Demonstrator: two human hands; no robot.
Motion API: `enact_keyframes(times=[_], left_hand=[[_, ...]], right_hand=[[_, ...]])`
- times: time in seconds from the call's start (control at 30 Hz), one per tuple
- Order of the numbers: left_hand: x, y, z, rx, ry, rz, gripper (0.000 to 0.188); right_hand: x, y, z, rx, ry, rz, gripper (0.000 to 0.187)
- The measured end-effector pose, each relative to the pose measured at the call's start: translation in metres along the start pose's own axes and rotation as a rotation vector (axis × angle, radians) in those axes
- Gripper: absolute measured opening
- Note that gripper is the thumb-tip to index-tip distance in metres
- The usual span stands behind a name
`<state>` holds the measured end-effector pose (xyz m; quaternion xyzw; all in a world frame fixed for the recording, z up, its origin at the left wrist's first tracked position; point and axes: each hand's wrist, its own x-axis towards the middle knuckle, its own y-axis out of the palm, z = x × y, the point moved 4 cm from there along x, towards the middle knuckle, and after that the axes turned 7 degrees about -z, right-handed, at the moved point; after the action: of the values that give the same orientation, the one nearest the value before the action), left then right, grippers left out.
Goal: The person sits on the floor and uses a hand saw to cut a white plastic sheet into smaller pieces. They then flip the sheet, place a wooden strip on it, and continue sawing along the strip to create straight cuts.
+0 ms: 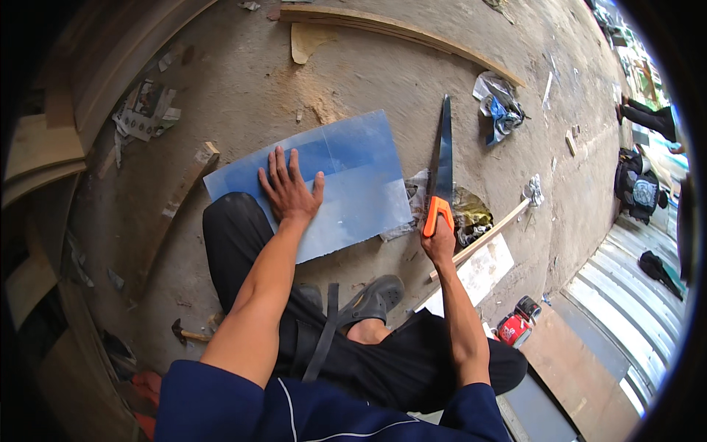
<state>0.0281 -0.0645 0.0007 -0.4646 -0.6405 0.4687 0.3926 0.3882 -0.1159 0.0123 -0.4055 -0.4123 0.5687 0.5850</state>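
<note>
A flat blue-and-white sheet (361, 169) lies tilted before me, its near left part by my knee. My left hand (289, 188) rests on its upper surface, fingers spread and palm down. To the right, my right hand (440, 239) is wrapped round the orange handle of a hand saw (444, 158). The saw's dark blade points away from me, apart from the sheet's right edge. What supports the sheet underneath is hidden.
A long wooden strip (412, 33) lies at the far side. Crumpled plastic (503, 110) and a thin wooden stick (482, 241) lie to the right. A hammer (190, 334) is at the lower left, a red power tool (515, 328) at the lower right. A person (652, 121) stands far right.
</note>
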Motion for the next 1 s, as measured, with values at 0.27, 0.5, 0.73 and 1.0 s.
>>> enact_keyframes(times=[0.27,0.5,0.73,1.0], left_hand=[[-0.002,0.007,-0.002,0.088,0.05,-0.025,0.069],[0.0,0.013,-0.016,0.119,0.025,0.103,0.067],[-0.039,0.015,-0.067,-0.004,0.447,0.202,0.075],[-0.088,-0.001,-0.079,-0.434,1.06,0.221,0.056]], right_hand=[[0.013,-0.031,0.051,0.238,0.173,-0.3,0.036],[-0.01,0.013,0.063,0.185,0.175,-0.193,0.05],[-0.007,0.019,0.061,0.292,0.293,-0.095,0.053],[-0.011,0.027,0.051,0.386,0.337,-0.06,0.051]])
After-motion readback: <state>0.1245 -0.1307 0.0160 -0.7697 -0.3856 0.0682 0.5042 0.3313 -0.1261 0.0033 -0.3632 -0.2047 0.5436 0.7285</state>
